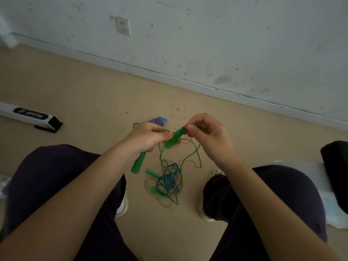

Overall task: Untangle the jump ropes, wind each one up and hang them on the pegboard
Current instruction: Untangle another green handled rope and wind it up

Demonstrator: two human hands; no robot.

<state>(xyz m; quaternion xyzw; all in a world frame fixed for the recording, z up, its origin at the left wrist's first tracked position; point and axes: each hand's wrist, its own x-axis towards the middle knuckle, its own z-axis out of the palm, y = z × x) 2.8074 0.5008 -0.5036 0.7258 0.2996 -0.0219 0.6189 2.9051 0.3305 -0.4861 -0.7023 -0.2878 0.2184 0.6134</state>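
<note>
My left hand [148,137] grips a green jump rope handle [139,163] that sticks out below the fist. My right hand [205,131] pinches the top of a second green handle [174,139] held between both hands. Thin green rope [190,157] loops down from the hands to the floor. Below it lies a tangle of blue rope [169,180] with a teal handle [152,172] and pale cord mixed in. A wound blue-and-white braided rope [157,120] lies on the floor beyond my left hand. No pegboard is in view.
I sit with my knees [56,176] apart over a beige floor [84,87]. A white wall with a socket [122,25] stands ahead. A long white box [30,116] lies at the left. A dark object [337,166] and white sheet are at the right.
</note>
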